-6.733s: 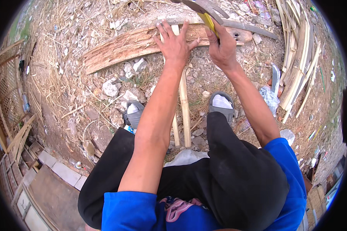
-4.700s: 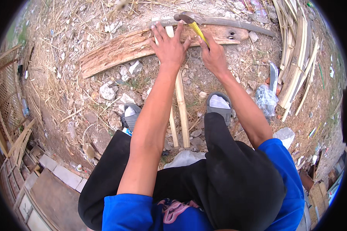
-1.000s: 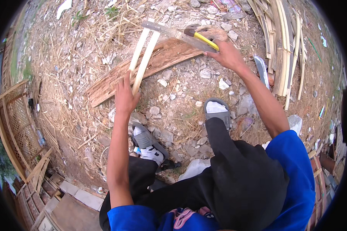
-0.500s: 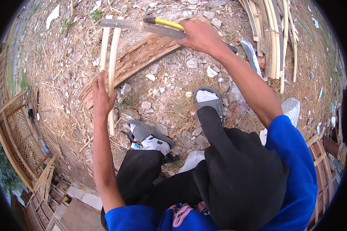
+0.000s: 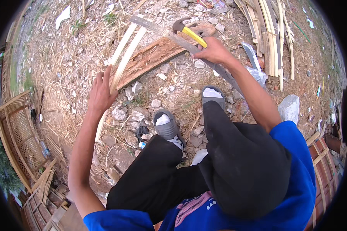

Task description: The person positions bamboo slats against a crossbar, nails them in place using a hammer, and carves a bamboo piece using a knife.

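My left hand [image 5: 101, 89] is closed around two pale wooden strips [image 5: 132, 47] that fan slightly apart, slanting away from me. Across their far ends lies a weathered grey wooden strip [image 5: 181, 41], which runs down to the right, under my right hand. My right hand [image 5: 215, 50] grips the yellow handle of a hammer [image 5: 194, 36] together with this grey strip. The hammer's dark head points to the far left, above the grey strip. Beneath the strips, a thick rough brown plank [image 5: 154, 56] lies diagonally on the ground. Joints between the strips are too small to make out.
A pile of long wooden strips [image 5: 272, 42] lies at the far right, near a curved blade-like piece [image 5: 251, 56]. Stones and dry straw cover the ground. A lattice wooden frame [image 5: 19, 131] stands at left, a large pale rock [image 5: 289, 109] by my right arm.
The grey strip and hammer have shifted right and nearer, with the strip tilting more steeply. The pale strips now lean further right at their far ends. My left foot has moved right.
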{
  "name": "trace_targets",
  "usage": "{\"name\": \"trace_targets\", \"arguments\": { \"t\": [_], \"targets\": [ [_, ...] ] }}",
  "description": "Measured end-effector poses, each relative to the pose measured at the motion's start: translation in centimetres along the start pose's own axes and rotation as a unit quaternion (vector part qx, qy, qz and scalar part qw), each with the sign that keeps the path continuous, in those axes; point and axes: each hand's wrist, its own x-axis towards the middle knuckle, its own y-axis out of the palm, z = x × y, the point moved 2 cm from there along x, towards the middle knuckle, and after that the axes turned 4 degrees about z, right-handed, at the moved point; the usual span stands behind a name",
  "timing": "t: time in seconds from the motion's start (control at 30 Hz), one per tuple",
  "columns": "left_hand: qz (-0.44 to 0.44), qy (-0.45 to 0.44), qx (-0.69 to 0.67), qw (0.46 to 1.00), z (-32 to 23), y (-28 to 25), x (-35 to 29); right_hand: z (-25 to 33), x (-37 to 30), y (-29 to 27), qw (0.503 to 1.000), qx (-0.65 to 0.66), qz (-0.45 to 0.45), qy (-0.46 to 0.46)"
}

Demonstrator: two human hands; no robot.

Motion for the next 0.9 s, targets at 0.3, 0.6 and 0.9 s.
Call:
{"name": "trace_targets", "arguments": {
  "t": [0.3, 0.6, 0.9],
  "targets": [
    [-0.011, 0.005, -0.041, 0.999, -1.4, 8.9, 2.6, -7.1, -1.5, 3.6, 0.994, 0.025, -0.034, 0.101],
    [-0.021, -0.023, -0.070, 0.997, -1.1, 12.3, 4.1, -7.3, -1.2, 4.4, 0.992, -0.035, -0.090, 0.086],
    [-0.030, -0.051, -0.078, 0.995, -1.2, 13.3, 4.1, -4.8, 0.8, 5.1, 0.989, -0.002, -0.134, 0.063]
  ]
}}
